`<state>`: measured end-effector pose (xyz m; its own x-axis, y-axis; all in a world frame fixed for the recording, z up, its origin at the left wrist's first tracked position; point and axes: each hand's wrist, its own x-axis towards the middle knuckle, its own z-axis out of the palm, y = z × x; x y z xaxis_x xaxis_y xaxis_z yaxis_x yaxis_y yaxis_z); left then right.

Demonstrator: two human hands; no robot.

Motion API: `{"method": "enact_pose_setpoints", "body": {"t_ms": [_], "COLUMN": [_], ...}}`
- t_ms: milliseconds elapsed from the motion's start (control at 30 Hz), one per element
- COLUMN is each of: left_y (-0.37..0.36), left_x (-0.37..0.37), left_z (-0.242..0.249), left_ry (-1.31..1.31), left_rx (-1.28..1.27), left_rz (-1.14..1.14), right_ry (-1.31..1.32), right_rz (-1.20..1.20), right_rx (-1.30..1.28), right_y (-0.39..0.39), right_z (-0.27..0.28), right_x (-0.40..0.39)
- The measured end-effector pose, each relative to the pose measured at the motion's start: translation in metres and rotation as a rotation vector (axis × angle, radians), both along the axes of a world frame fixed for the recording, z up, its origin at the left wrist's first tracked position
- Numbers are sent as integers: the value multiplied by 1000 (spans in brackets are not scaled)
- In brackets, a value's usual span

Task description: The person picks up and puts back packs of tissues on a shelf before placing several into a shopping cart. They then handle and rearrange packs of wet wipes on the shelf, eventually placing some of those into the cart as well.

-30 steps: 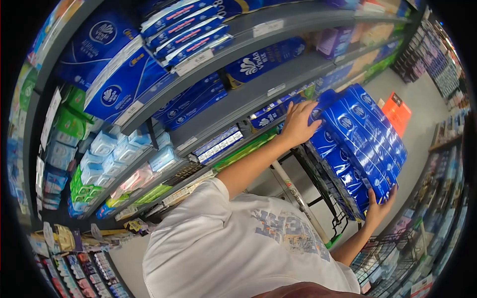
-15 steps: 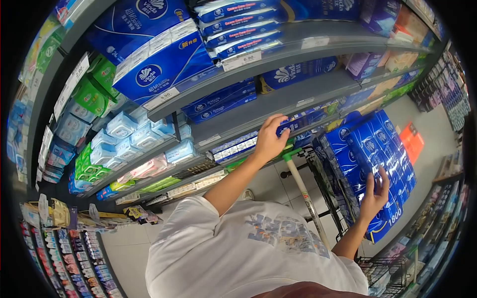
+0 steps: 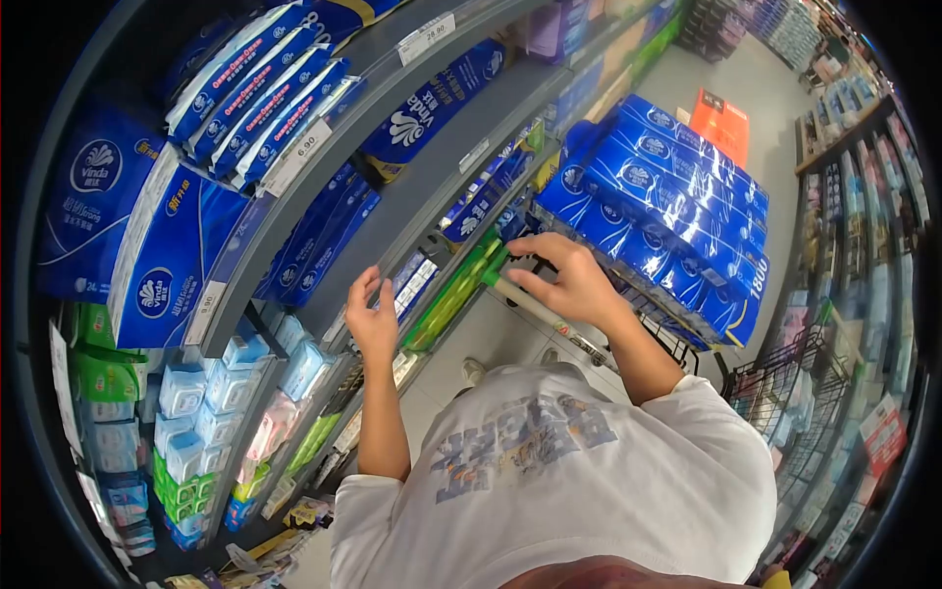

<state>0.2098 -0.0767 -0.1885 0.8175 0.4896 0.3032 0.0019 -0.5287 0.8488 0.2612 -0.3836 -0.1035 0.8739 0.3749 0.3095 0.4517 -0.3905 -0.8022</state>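
My left hand [image 3: 373, 316] is raised beside the shelf edge, its fingers apart and nothing in them. Over the cart's pale push bar [image 3: 545, 316] is my right hand [image 3: 569, 283], thumb and fingers spread in a curve near the bar's green end [image 3: 493, 278]. Beyond that hand, large blue plastic-wrapped tissue packs [image 3: 659, 211] are stacked on the cart. A blue Vinda pack [image 3: 432, 113] lies on the shelf past my left hand, with darker blue packs [image 3: 319, 236] closer by.
Shelves on the left hold flat tissue packs [image 3: 260, 98], a large Vinda carton [image 3: 162, 280] and light-blue wipe packs [image 3: 211, 393]. An orange box [image 3: 721, 126] stands behind the stack. On the right are a black wire basket [image 3: 785, 388] and another row of stocked shelves [image 3: 863, 236].
The view has swung, so the shelf goods sit lower and further left. My right hand has come away from the blue stack to the push bar; my left hand has drawn back from the bar's end.
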Motion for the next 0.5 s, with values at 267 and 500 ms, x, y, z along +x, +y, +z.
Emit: {"method": "enact_pose_setpoints", "body": {"t_ms": [267, 500], "left_y": [1, 8], "left_x": [-7, -21], "left_z": [-24, -32], "left_ry": [-112, -35], "left_rx": [12, -82], "left_rz": [-107, 40], "right_ry": [6, 79], "right_rz": [214, 279], "right_rx": [-219, -237], "right_y": [19, 42], "right_z": [-11, -34], "right_x": [-6, -2]}}
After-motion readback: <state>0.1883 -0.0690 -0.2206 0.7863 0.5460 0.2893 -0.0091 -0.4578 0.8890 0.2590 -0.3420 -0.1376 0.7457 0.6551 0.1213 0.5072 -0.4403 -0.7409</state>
